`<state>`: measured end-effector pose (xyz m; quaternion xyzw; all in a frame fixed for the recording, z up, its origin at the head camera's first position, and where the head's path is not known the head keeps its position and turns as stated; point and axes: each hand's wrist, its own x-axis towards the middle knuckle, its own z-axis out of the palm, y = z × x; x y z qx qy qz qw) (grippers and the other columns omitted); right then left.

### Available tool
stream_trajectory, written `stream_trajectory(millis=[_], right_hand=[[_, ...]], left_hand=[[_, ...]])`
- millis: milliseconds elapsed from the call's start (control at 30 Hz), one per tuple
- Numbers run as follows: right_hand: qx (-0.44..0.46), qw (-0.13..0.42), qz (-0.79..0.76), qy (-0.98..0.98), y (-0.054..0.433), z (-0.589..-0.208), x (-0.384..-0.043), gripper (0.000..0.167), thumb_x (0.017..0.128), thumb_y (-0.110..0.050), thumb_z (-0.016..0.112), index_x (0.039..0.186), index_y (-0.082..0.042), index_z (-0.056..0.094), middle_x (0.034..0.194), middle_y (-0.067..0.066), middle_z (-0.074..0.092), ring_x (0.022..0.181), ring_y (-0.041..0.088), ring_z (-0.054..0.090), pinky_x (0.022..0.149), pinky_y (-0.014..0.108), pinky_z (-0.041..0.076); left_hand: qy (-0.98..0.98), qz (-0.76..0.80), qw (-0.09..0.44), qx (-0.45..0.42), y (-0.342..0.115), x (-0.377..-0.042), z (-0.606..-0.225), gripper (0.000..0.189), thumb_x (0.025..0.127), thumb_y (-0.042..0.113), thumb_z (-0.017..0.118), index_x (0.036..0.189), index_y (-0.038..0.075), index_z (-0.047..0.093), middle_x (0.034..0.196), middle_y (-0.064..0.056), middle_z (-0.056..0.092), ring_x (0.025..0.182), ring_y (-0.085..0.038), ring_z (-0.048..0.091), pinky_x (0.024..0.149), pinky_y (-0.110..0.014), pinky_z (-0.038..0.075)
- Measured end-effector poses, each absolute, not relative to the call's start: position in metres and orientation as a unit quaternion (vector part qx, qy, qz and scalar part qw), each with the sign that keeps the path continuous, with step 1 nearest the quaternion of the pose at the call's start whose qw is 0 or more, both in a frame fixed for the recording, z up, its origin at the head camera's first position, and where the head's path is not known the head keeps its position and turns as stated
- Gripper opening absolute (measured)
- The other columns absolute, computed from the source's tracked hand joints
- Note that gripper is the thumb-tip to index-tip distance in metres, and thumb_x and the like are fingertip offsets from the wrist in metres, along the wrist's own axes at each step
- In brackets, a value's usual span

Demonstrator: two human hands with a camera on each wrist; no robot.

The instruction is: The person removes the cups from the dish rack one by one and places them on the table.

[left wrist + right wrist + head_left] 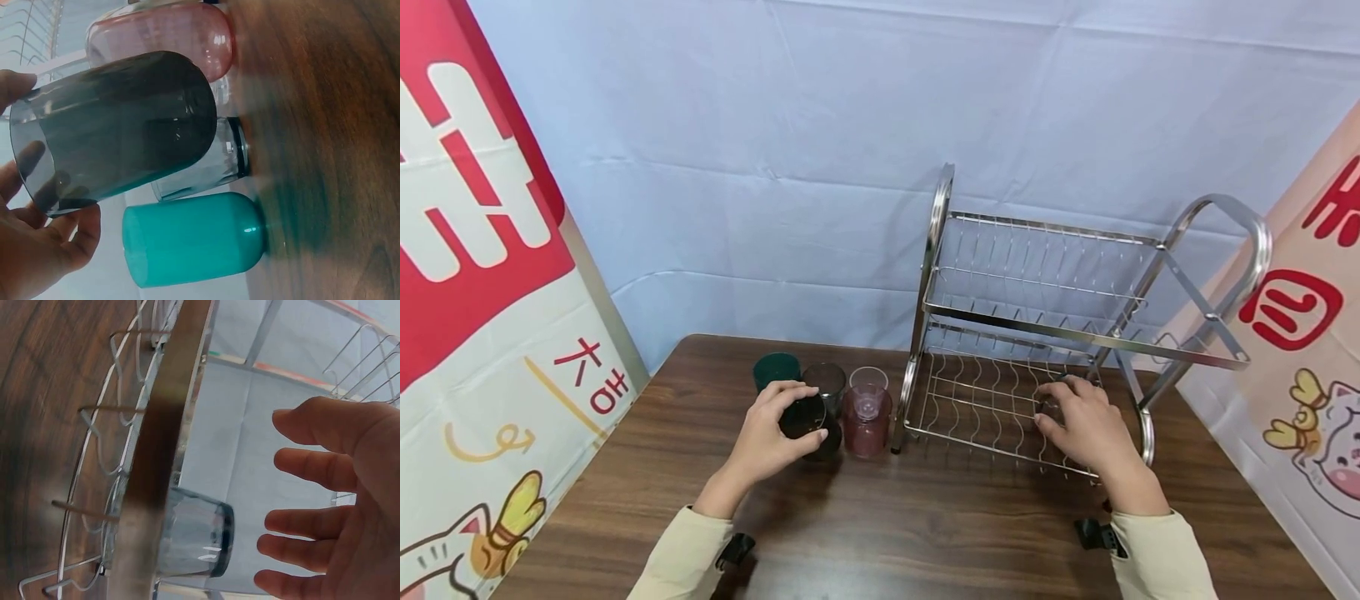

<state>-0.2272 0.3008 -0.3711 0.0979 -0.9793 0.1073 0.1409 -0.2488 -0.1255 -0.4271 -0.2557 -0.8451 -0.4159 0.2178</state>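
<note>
My left hand (765, 429) grips a dark grey glass (119, 131) near its rim, thumb on one side and fingers on the other. In the left wrist view this glass tilts and its base appears raised off the table. Around it stand a teal glass (194, 240), a clear greyish glass (219, 159) and a pink glass (162, 37). Over the lower shelf of a metal dish rack (1086, 337), my right hand (1086, 421) spreads its fingers. Beside those fingers, a clear glass (195, 534) sits base-up on the rack, apart from them in the right wrist view.
The rack's upper shelf (1037, 283) has wire dividers, and curved tube frames (1225, 217) rise at both sides. Under everything is a brown wooden table (925, 533). A pale cloth (737, 167) hangs behind, with printed banners (475, 208) at the sides.
</note>
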Motion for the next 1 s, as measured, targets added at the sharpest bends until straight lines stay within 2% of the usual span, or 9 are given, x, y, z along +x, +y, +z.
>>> stream_trajectory(millis=[367, 700, 1000], right_hand=[[0.076, 0.167, 0.107, -0.977, 0.311, -0.374, -0.238, 0.042, 0.083, -0.019, 0.066, 0.118, 0.001, 0.056, 0.126, 0.038, 0.037, 0.110, 0.061, 0.032, 0.075, 0.069, 0.031], [0.064, 0.154, 0.120, -0.979, 0.316, -0.370, -0.254, 0.044, 0.085, -0.022, 0.065, 0.120, 0.001, 0.053, 0.125, 0.036, 0.036, 0.109, 0.061, 0.032, 0.073, 0.070, 0.031], [0.039, 0.114, 0.114, -0.986, 0.323, -0.374, -0.263, 0.048, 0.085, -0.024, 0.063, 0.123, 0.003, 0.050, 0.129, 0.039, 0.031, 0.111, 0.061, 0.029, 0.074, 0.071, 0.032]], left_hand=[[-0.863, -0.404, 0.207, -0.221, -0.119, -0.258, -0.432, 0.049, 0.071, 0.025, 0.081, 0.115, 0.011, 0.065, 0.121, -0.013, 0.053, 0.113, -0.027, 0.045, 0.087, -0.053, 0.040], [-0.875, -0.392, 0.197, -0.204, -0.114, -0.266, -0.432, 0.047, 0.071, 0.027, 0.080, 0.113, 0.011, 0.066, 0.120, -0.009, 0.053, 0.114, -0.030, 0.044, 0.087, -0.054, 0.039], [-0.878, -0.395, 0.178, -0.203, -0.109, -0.269, -0.434, 0.049, 0.072, 0.027, 0.079, 0.116, 0.009, 0.065, 0.121, -0.009, 0.052, 0.115, -0.030, 0.043, 0.088, -0.053, 0.039]])
